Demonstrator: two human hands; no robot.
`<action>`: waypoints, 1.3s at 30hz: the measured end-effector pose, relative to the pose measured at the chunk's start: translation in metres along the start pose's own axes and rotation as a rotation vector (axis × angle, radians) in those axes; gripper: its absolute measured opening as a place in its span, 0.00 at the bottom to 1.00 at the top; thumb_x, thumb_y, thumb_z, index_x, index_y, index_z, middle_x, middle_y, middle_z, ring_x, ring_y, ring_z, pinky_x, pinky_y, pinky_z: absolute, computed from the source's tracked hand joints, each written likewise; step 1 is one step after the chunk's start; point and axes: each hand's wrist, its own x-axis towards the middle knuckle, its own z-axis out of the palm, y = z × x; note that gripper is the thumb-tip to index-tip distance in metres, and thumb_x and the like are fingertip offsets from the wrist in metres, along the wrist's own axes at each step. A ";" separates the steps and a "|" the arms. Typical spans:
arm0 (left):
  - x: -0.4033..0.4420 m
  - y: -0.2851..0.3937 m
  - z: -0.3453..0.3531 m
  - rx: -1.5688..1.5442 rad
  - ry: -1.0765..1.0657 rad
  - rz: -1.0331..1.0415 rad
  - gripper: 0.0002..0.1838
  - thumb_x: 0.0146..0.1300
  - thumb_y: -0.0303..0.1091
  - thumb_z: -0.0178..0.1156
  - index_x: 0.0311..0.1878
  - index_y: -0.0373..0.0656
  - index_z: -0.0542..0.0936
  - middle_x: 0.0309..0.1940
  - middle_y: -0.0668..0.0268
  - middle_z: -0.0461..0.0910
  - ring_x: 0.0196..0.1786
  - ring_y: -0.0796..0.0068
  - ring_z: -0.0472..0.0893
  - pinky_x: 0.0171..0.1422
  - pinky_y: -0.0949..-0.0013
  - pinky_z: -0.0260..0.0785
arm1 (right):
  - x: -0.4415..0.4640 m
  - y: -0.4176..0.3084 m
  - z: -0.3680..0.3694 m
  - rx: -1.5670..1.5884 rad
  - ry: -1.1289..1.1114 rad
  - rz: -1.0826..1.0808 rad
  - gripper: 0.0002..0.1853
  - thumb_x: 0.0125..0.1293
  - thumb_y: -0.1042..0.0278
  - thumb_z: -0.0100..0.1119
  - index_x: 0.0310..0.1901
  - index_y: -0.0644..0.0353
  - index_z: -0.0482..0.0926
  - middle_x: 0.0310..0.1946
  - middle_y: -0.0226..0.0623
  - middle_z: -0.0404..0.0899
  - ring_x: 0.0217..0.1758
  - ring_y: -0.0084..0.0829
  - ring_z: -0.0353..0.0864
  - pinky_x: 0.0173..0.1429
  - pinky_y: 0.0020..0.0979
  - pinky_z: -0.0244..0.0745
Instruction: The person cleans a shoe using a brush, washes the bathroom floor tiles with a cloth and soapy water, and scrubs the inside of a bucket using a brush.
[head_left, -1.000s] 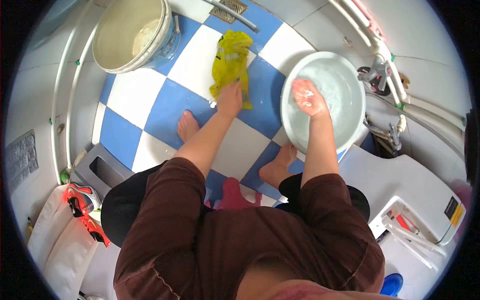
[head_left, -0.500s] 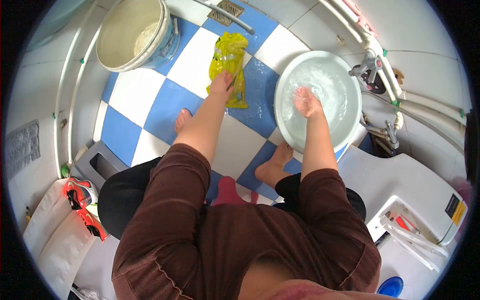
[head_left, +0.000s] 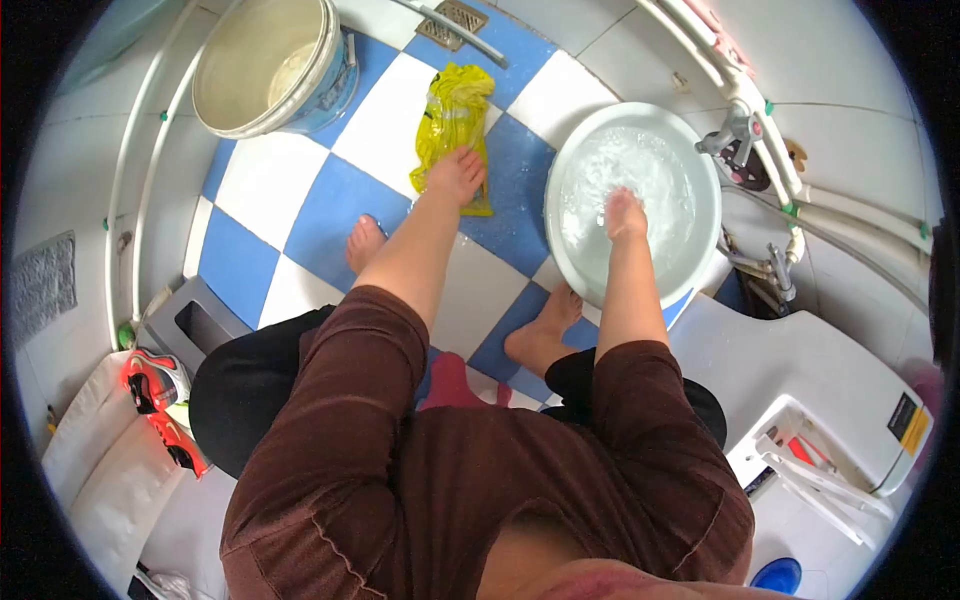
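A wrinkled yellow plastic bag (head_left: 447,108) lies on the tiled floor, something pale showing through it. My left hand (head_left: 458,176) is over the bag's near part, palm down, fingers stretched out and a little apart; whether it presses on the bag I cannot tell. To the right stands a round pale basin (head_left: 560,235) of water. My right hand (head_left: 625,213) reaches into it, fingertips dipped in the stirred water (head_left: 670,215). Ripples and glare hide those fingers, so their closure and any hold are unclear.
A large bucket (head_left: 345,75) stands at the upper left. Near the basin are a wall tap (head_left: 742,128) and white pipes (head_left: 712,72). A floor drain (head_left: 453,24) lies at the top, a grey stool (head_left: 180,312) at left, and a white appliance (head_left: 790,345) at right.
My left hand has turned flatter over the bag, fingers now stretched further forward and right. My right hand has shifted slightly right within the basin, and the water's ripples differ.
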 end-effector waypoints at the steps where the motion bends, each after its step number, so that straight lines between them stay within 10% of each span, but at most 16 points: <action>1: 0.003 -0.004 -0.002 -0.030 -0.044 -0.016 0.22 0.69 0.38 0.43 0.64 0.43 0.61 0.63 0.58 0.62 0.67 0.61 0.60 0.70 0.58 0.53 | -0.007 -0.005 0.009 0.324 -0.203 0.285 0.16 0.69 0.64 0.46 0.48 0.69 0.74 0.43 0.43 0.77 0.46 0.36 0.76 0.51 0.35 0.72; 5: -0.001 -0.016 0.013 -0.117 -0.134 -0.046 0.25 0.70 0.40 0.41 0.68 0.43 0.56 0.66 0.55 0.58 0.68 0.60 0.59 0.71 0.56 0.52 | -0.103 -0.050 0.107 -0.032 -0.840 0.389 0.17 0.68 0.64 0.47 0.50 0.69 0.73 0.49 0.46 0.76 0.54 0.39 0.75 0.59 0.38 0.70; 8: -0.018 -0.008 0.032 -0.192 -0.174 -0.019 0.24 0.70 0.38 0.40 0.67 0.43 0.57 0.66 0.57 0.58 0.68 0.59 0.58 0.71 0.56 0.51 | -0.129 -0.064 0.136 -0.210 -0.849 0.214 0.15 0.67 0.64 0.49 0.48 0.67 0.74 0.48 0.45 0.77 0.53 0.38 0.76 0.58 0.36 0.72; 13: -0.002 0.020 0.017 0.000 -0.078 0.093 0.22 0.70 0.39 0.40 0.66 0.47 0.60 0.66 0.60 0.59 0.68 0.62 0.59 0.70 0.54 0.51 | 0.004 -0.007 0.019 -0.579 0.078 -0.475 0.16 0.67 0.64 0.47 0.49 0.65 0.74 0.45 0.43 0.78 0.46 0.34 0.78 0.52 0.35 0.73; 18: -0.025 0.028 0.020 0.252 0.130 0.049 0.20 0.71 0.39 0.39 0.64 0.49 0.64 0.64 0.61 0.63 0.67 0.66 0.61 0.69 0.55 0.53 | 0.039 0.022 -0.031 0.406 -0.737 0.522 0.16 0.68 0.63 0.48 0.49 0.67 0.74 0.46 0.45 0.78 0.50 0.37 0.77 0.55 0.38 0.72; 25: 0.007 0.003 0.014 0.060 -0.124 -0.063 0.19 0.70 0.40 0.39 0.61 0.47 0.67 0.61 0.60 0.66 0.64 0.65 0.64 0.67 0.56 0.57 | -0.148 -0.064 0.136 -0.309 -0.980 0.315 0.14 0.67 0.64 0.48 0.44 0.66 0.76 0.43 0.42 0.78 0.50 0.36 0.77 0.57 0.39 0.72; 32: -0.010 0.026 0.014 0.189 0.028 0.058 0.17 0.68 0.38 0.45 0.58 0.48 0.70 0.59 0.59 0.67 0.62 0.65 0.66 0.67 0.55 0.56 | 0.079 0.021 -0.033 -0.626 0.157 -0.482 0.14 0.66 0.63 0.50 0.46 0.64 0.75 0.42 0.38 0.79 0.42 0.30 0.77 0.48 0.32 0.72; 35: -0.012 0.030 0.009 0.331 0.159 0.055 0.18 0.67 0.39 0.47 0.58 0.49 0.70 0.59 0.61 0.68 0.62 0.65 0.65 0.65 0.53 0.58 | 0.020 0.010 -0.007 -0.020 0.065 0.220 0.12 0.67 0.63 0.50 0.38 0.62 0.77 0.31 0.33 0.79 0.36 0.29 0.78 0.49 0.31 0.75; 37: -0.010 0.037 0.016 0.542 0.210 0.061 0.17 0.65 0.41 0.48 0.56 0.49 0.72 0.56 0.62 0.71 0.60 0.66 0.68 0.61 0.53 0.61 | -0.014 -0.013 0.020 0.180 -0.577 0.453 0.15 0.68 0.60 0.50 0.45 0.65 0.75 0.41 0.40 0.79 0.43 0.33 0.78 0.49 0.32 0.74; 39: -0.012 0.046 0.024 0.863 0.259 0.090 0.17 0.64 0.44 0.49 0.51 0.48 0.76 0.49 0.62 0.76 0.55 0.66 0.73 0.55 0.56 0.66 | -0.080 -0.046 0.082 -0.013 -0.664 0.471 0.14 0.68 0.62 0.50 0.44 0.66 0.75 0.40 0.40 0.79 0.43 0.34 0.78 0.50 0.32 0.75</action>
